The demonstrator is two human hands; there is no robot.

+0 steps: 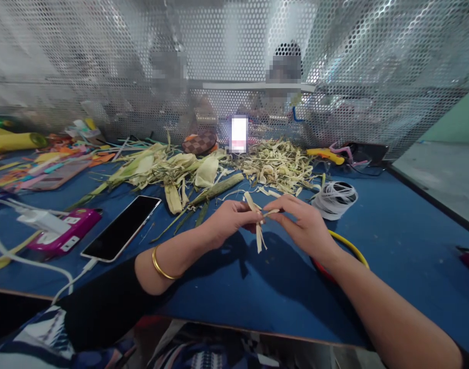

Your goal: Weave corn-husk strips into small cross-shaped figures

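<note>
Over the blue table, my left hand (234, 219) pinches a few pale corn husk strips (259, 237), which stick out above and hang below the fingers. My right hand (299, 220) faces it, thumb and forefinger closed on a narrow end of husk that runs across to the left fingertips. Both hands nearly touch. Behind them lie a pile of larger corn husks (206, 171) and a heap of shredded husk (278, 164). A roll of white flat cord (335, 200) stands just beyond my right hand. Part of a yellow and red ring (349, 245) shows under my right wrist.
A charging phone (123, 228) and a magenta power strip (67, 233) lie left on the blue table (227, 297). A checkered pouch (199, 143) and yellow-handled tool (325, 155) sit near the perforated metal screen (222, 56). People show dimly beyond it.
</note>
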